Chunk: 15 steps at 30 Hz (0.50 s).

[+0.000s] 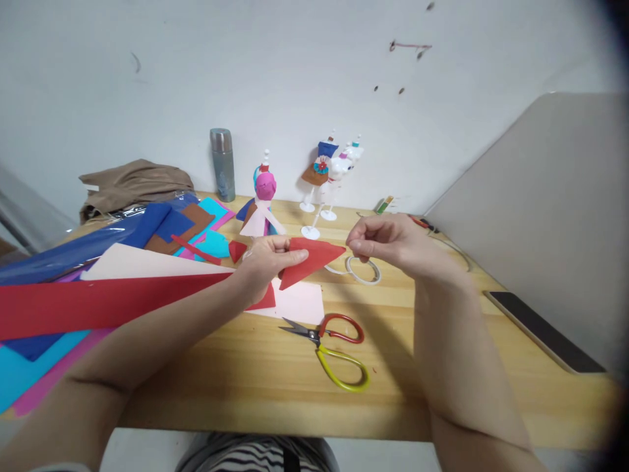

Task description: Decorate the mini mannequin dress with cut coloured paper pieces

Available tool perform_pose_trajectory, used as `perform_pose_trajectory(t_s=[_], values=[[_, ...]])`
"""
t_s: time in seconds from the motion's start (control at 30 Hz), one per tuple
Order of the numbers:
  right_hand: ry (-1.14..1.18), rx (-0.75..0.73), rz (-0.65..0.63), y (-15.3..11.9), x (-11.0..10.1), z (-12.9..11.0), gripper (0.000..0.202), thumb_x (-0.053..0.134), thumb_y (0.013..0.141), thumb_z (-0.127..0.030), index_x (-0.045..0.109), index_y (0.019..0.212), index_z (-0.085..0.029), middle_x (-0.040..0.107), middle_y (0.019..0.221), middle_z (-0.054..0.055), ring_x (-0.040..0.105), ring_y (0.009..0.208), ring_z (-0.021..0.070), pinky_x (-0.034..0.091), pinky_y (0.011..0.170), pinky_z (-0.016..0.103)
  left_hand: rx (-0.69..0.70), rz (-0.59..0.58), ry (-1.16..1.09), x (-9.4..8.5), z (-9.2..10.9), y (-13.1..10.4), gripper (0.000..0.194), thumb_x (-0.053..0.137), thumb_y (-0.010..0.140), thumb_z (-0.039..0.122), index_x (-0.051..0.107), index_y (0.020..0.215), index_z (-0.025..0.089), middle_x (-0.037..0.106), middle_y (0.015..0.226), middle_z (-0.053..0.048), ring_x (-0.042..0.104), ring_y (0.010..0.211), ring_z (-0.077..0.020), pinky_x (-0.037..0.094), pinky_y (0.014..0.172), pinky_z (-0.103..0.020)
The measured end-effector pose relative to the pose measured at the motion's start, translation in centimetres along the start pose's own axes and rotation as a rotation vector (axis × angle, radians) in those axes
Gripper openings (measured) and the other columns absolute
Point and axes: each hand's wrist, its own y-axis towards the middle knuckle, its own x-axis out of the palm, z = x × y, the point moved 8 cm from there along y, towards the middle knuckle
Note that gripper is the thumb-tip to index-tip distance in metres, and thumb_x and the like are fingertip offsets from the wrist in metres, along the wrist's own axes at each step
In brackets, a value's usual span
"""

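A red triangular piece of paper or felt (314,261) is pinched between the thumb and fingers of my left hand (263,262), its narrow tip pointing right. Just beyond that tip, my right hand (393,244) has thumb and fingers closed together; what they hold, if anything, I cannot make out. Below the red piece lies a pair of scissors (314,335) with one red and one yellow handle, blades slightly parted and pointing left. A roll of thin white tape (377,275) rests on the wooden table (236,380) beneath my right hand.
Coloured sheets (142,259), a red strip (113,301) and plastic wrapping cover the left side. Small dressed stands (265,187) (322,167) are at the back, near a thermos (223,164) and brown cloth (142,180). A phone (545,331) lies right, beside a grey panel (550,216).
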Motion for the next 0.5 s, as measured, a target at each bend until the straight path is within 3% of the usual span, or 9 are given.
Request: perform_pose_trajectory(t_s=[0.1, 0.23, 0.37, 0.5], values=[[-0.201, -0.002, -0.232, -1.2, 2.1, 1.8, 0.016, 0.071, 0.081, -0.033, 0.065, 0.071, -0.021, 0.063, 0.063, -0.001, 0.052, 0.055, 0.0116, 0.040, 0.050, 0.026, -0.024, 0.012, 0.019, -0.3, -1.2, -0.2, 0.017, 0.082, 0.068, 0.026, 0.072, 0.071, 0.013, 0.067, 0.061, -0.004, 0.060, 0.056, -0.0110, 0.047, 0.056, -0.024], [-0.341, -0.038, -0.515, -5.6, 7.4, 4.2, 0.009, 0.062, 0.084, -0.017, 0.070, 0.086, -0.022, 0.072, 0.085, 0.003, 0.064, 0.068, 0.0158, 0.053, 0.060, 0.028, -0.127, 0.076, 0.022, -1.6, -3.5, -1.2, 0.017, 0.082, 0.067, 0.025, 0.070, 0.069, 0.013, 0.068, 0.062, -0.003, 0.059, 0.051, -0.0102, 0.044, 0.050, -0.022], [-0.509, -0.105, -0.378, -9.0, 9.9, 5.7, 0.046, 0.065, 0.077, -0.008, 0.066, 0.120, -0.024, 0.069, 0.118, 0.012, 0.070, 0.100, 0.0282, 0.060, 0.080, 0.039, -0.233, 0.116, 0.019, -2.7, -5.7, -2.5, 0.019, 0.082, 0.065, 0.026, 0.073, 0.074, 0.012, 0.073, 0.070, -0.005, 0.064, 0.056, -0.0118, 0.047, 0.055, -0.023], [-0.572, -0.192, -0.333, -10.5, 10.8, 6.4, 0.055, 0.053, 0.077, -0.001, 0.060, 0.127, -0.020, 0.066, 0.124, 0.015, 0.066, 0.113, 0.0288, 0.058, 0.093, 0.043, -0.259, 0.111, 0.022, -3.3, -7.1, -3.3, 0.025, 0.081, 0.066, 0.031, 0.074, 0.082, 0.012, 0.074, 0.074, -0.005, 0.068, 0.066, -0.0153, 0.052, 0.065, -0.026]])
